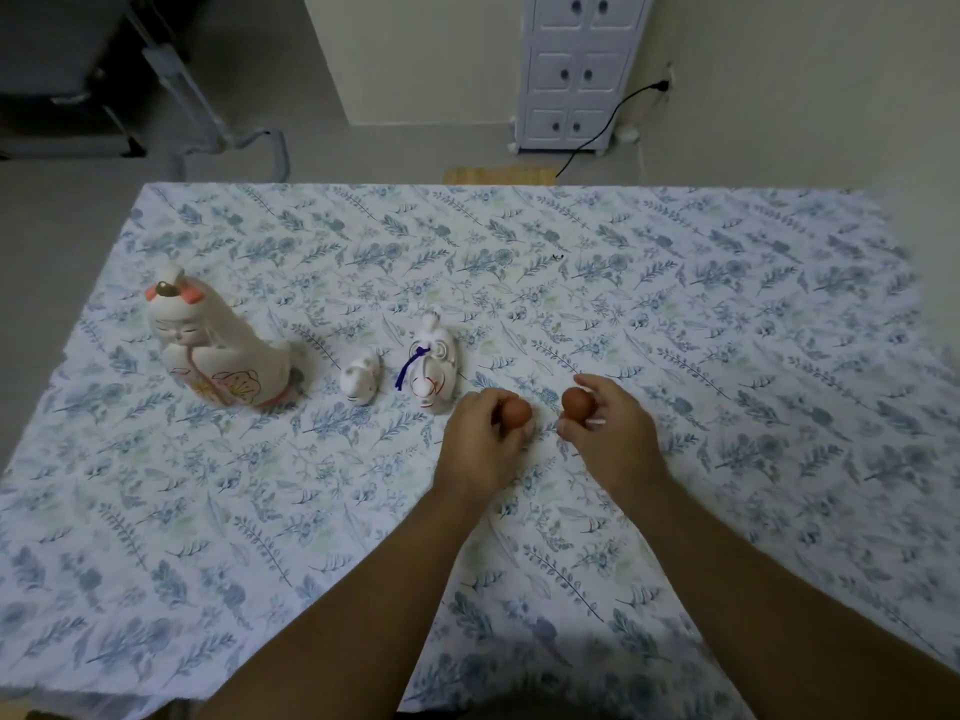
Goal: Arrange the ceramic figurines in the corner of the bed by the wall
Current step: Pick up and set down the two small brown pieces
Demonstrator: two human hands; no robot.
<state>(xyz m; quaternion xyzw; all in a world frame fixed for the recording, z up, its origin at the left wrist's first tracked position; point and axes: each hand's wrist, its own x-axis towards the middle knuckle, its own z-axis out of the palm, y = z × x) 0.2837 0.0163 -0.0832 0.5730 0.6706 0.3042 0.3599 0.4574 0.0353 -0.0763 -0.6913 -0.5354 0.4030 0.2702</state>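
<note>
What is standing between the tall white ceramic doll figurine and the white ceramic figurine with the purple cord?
Head view: only the small white ceramic rabbit-like figurine stands between the tall white ceramic doll figurine and the white ceramic figurine with the purple cord.

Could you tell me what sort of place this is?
Most likely a bedroom at home: a bed under a floral sheet, a small white drawer cabinet against the wall, and a plugged-in cable.

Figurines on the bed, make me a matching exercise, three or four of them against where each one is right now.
Things:
1. tall doll figurine
2. small white figurine
3. figurine with purple cord
4. brown piece in the right hand

Places:
A. between the other two white figurines
B. held above the bedsheet
C. nearest the left hand
D. farthest left

Pairs: 1-D, 2-A, 3-C, 4-B
</note>
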